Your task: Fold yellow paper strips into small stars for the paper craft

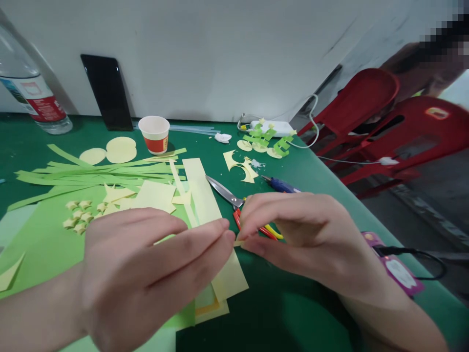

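Note:
My left hand [146,274] and my right hand [304,239] meet fingertip to fingertip over the green table [293,313]. Both pinch a small yellow paper piece [238,242] between thumb and fingers; most of it is hidden. Under the hands lie yellow paper strips [205,200] and a green sheet [40,244]. Scissors [234,200] with red and yellow handles lie just behind my right hand. Several small folded yellow stars [78,215] sit left of my left hand.
Long green strips [84,173], yellow discs [113,149], a paper cup [154,133], a dark phone [107,92] leaning on the wall, a water bottle [32,93], a blue glue gun [280,185], green paper shapes [267,139]. Red chairs [384,122] and another person stand at right.

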A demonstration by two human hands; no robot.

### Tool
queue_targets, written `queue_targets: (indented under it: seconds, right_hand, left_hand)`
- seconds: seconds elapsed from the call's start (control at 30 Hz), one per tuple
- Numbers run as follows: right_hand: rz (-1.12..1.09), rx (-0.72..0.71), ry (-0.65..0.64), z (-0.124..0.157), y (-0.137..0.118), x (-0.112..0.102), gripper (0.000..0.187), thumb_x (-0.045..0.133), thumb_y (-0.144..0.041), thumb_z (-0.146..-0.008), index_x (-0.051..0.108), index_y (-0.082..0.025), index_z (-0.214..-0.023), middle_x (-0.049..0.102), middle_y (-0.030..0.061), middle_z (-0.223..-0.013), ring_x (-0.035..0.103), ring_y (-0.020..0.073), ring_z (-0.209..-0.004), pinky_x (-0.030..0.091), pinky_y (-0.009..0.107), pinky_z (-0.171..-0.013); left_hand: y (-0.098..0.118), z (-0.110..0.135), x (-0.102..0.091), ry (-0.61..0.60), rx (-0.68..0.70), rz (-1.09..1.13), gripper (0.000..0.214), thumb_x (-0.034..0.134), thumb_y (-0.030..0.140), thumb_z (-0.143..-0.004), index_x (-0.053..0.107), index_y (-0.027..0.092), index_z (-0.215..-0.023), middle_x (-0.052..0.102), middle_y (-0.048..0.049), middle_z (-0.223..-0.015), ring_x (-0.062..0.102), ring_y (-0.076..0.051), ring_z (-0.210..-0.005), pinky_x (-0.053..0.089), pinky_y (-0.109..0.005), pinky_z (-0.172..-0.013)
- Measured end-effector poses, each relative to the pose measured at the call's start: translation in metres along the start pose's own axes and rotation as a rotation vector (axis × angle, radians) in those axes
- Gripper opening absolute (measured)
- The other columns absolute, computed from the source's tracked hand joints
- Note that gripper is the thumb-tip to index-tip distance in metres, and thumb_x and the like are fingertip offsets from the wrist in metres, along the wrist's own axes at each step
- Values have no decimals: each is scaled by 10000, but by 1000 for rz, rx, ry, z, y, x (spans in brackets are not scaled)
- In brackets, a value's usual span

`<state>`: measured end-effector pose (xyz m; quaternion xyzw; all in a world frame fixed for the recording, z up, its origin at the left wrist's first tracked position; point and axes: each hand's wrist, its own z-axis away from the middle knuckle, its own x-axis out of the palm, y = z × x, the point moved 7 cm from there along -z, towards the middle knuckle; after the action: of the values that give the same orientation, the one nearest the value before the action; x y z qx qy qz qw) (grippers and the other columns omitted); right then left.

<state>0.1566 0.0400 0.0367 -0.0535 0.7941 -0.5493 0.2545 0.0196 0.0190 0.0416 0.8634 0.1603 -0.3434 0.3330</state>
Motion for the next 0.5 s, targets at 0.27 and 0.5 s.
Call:
queue_targets:
  seconds: [0.27, 0.5]
  right_hand:
    - [-16, 53, 55, -2, 9, -2, 71, 637, -130, -749, 624, -177, -698, 627, -7, -670, 556, 97, -629, 459, 218, -562]
    - [374, -255, 209, 2, -17, -7, 137, 608, -26, -731, 599, -163, -720, 622, 5, -672, 565, 97, -633, 473, 231, -598]
  left_hand:
    - [4, -6, -4, -63, 284, -265, 225, 440, 219, -908, 632, 206, -1024, 721, 28, -887, 632, -110, -732, 445, -235, -744]
    - [5, -19, -9, 14, 315, -225, 221, 563, 223, -839, 628, 130, -1029, 715, -33, -935, 646, -136, -855, 446, -242, -873]
